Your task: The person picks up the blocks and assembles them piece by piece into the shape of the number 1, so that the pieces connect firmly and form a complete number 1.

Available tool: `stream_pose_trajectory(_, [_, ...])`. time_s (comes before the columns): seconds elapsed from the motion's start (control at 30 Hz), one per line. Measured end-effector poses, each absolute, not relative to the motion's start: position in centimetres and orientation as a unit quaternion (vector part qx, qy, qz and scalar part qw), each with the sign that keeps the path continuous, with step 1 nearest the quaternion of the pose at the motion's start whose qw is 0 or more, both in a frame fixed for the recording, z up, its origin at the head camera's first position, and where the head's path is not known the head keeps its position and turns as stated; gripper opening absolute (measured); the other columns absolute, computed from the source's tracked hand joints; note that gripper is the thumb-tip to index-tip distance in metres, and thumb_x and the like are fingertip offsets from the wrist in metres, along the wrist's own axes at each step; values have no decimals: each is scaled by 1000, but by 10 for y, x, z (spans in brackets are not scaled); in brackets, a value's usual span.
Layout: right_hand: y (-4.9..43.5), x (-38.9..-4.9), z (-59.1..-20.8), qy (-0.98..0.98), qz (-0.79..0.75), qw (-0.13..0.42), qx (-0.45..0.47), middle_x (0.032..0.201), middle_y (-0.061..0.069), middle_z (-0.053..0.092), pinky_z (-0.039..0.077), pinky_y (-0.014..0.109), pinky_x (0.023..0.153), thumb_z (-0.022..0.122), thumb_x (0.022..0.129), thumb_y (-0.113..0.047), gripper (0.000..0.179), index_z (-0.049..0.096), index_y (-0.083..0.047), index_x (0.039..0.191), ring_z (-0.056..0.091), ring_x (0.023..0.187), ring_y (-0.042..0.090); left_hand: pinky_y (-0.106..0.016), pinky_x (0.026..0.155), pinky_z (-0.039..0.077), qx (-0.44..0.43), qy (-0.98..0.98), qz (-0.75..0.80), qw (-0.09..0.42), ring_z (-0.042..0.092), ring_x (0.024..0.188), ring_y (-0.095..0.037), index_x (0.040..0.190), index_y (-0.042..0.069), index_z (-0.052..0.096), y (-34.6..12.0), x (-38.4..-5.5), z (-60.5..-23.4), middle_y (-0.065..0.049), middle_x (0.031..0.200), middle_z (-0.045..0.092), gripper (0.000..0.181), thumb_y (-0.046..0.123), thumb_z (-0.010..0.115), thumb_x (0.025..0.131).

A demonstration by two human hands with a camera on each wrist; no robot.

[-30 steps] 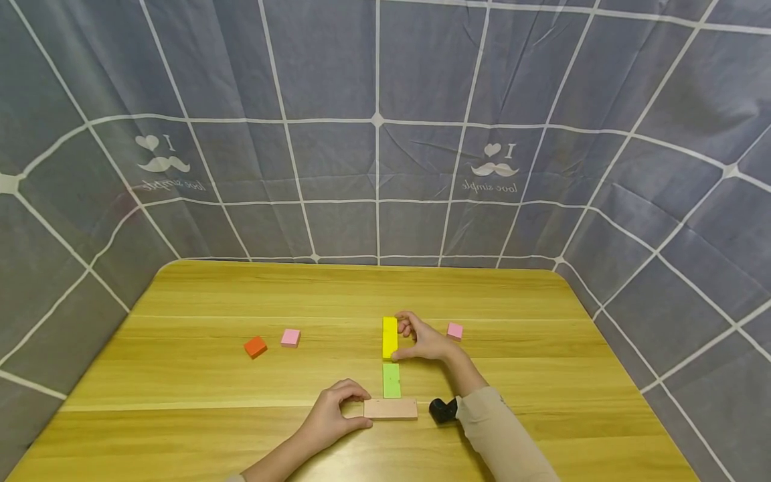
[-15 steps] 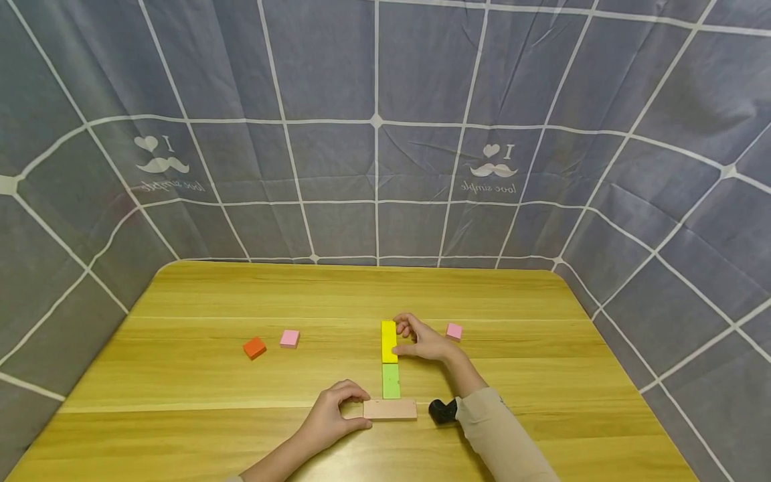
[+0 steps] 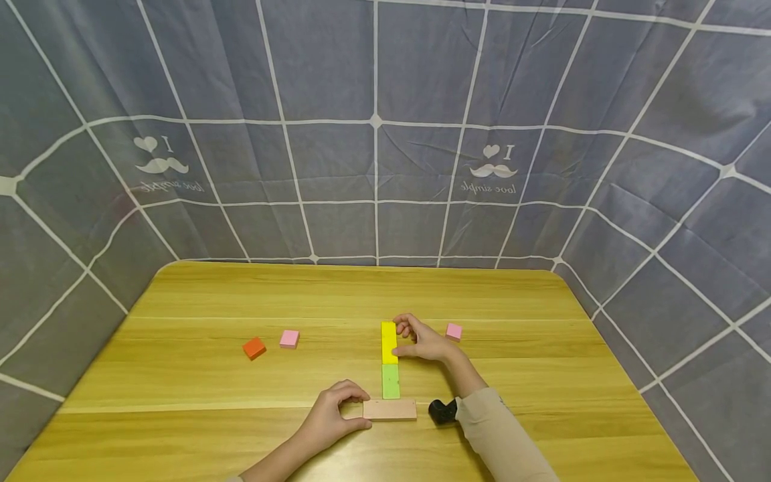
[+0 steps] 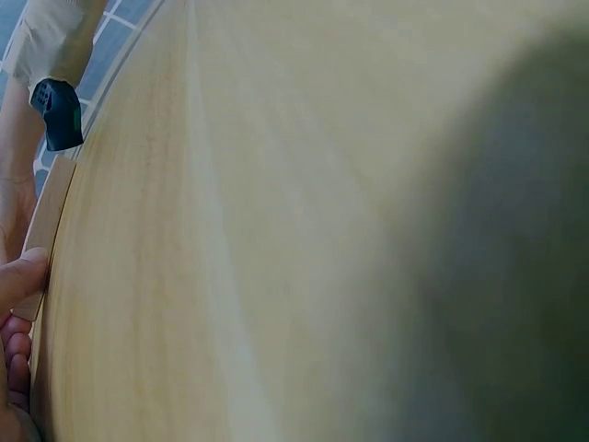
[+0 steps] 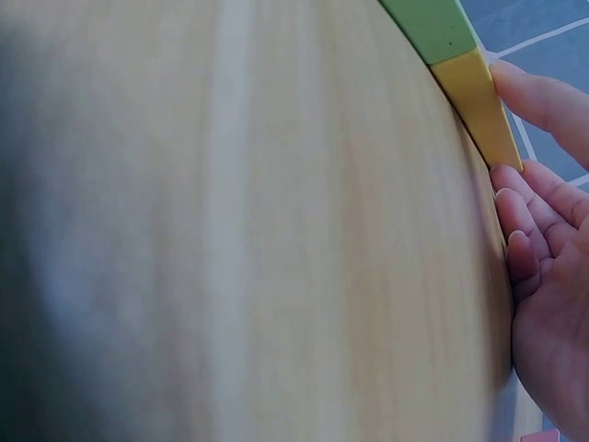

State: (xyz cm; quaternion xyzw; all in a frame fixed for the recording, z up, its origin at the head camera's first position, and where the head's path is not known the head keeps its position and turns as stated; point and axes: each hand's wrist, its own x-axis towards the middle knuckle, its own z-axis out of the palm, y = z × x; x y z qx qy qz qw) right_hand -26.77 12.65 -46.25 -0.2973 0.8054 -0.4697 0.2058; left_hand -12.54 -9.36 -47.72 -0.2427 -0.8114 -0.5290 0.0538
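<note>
A yellow block [image 3: 389,343] lies lengthwise, its near end meeting the end of a light green block [image 3: 391,381]. My right hand [image 3: 425,341] grips the yellow block, thumb against its right side and fingers at its far end; the right wrist view shows the same hold. Across the green block's near end lies a plain wooden block [image 3: 390,410], forming an upside-down T in the head view. My left hand [image 3: 330,414] holds the wooden block's left end, index finger at the far edge and thumb at the near edge. In the left wrist view, the thumb presses the wooden block [image 4: 49,216].
An orange-red block [image 3: 254,348] and a pink block [image 3: 290,339] lie to the left on the wooden table [image 3: 181,428]. Another pink block [image 3: 454,332] sits just right of my right hand. A black wrist camera [image 3: 442,412] juts from the right sleeve beside the wooden block.
My right hand's thumb has shifted up along the yellow block, which has slid nearer and closed the gap to the green block. The left hand keeps its hold on the wooden block.
</note>
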Motion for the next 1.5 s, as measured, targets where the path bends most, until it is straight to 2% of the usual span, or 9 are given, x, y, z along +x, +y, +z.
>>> stream_pose_trajectory(0.17, [127,-269,-466,806,-472,200,-297,103,27,40,29,30,70,66,82,-4,54,34,10,123,38,91,36,-29,72,51,-242,-813,-527,55,57,78,-27,87,-1,64,-94,-125,-476,-11,86,62,29,-1,80,62])
stream_pose_trajectory(0.4, [130,-283,-493,819,-464,184,-284,99,10,43,29,25,70,70,81,-15,54,38,-2,122,39,88,19,-29,72,50,-239,-816,-524,51,57,78,-26,87,-1,65,-93,-125,-475,-10,87,63,29,0,80,63])
stream_pose_trajectory(0.53, [131,-283,-492,816,-470,188,-281,99,8,42,29,26,70,71,80,-18,56,38,-2,123,39,88,19,-28,73,50,-238,-816,-524,49,57,79,-26,88,-1,65,-93,-126,-476,-10,87,63,29,0,80,63])
stream_pose_trajectory(0.73, [132,-283,-492,804,-492,182,-282,103,13,43,31,25,73,67,83,-19,58,34,0,127,40,89,21,-28,73,50,-237,-816,-524,49,57,79,-25,88,-1,65,-93,-125,-476,-10,87,63,29,0,80,63])
stream_pose_trajectory(0.87, [130,-275,-473,792,-514,171,-282,106,25,43,33,25,73,64,84,-6,58,30,8,129,42,91,34,-28,72,51,-239,-815,-525,53,57,79,-23,88,-1,65,-93,-125,-477,-10,87,62,29,0,80,63])
stream_pose_trajectory(1.0, [131,-266,-452,798,-510,150,-286,110,32,41,36,31,75,62,84,0,58,29,11,130,41,94,44,-28,72,50,-240,-815,-524,57,57,78,-23,87,-1,65,-94,-125,-478,-10,87,63,29,0,80,62])
stream_pose_trajectory(1.17, [139,-263,-441,819,-497,109,-265,113,30,42,37,41,79,62,85,-4,55,33,5,131,41,98,42,-28,72,50,-241,-814,-525,61,57,78,-24,87,-1,65,-94,-125,-478,-10,86,63,30,-1,80,62])
stream_pose_trajectory(1.23, [145,-263,-439,823,-501,93,-251,113,30,43,36,42,79,62,85,-4,54,34,4,131,41,98,41,-28,72,50,-242,-813,-526,62,56,78,-25,87,-1,65,-94,-125,-478,-10,86,63,30,-1,80,62])
stream_pose_trajectory(1.5, [172,-254,-439,821,-531,46,-205,113,31,42,34,30,74,61,85,-1,54,35,4,132,40,95,41,-28,72,51,-244,-813,-526,63,57,78,-23,87,-1,65,-94,-125,-478,-9,86,62,30,-1,80,61])
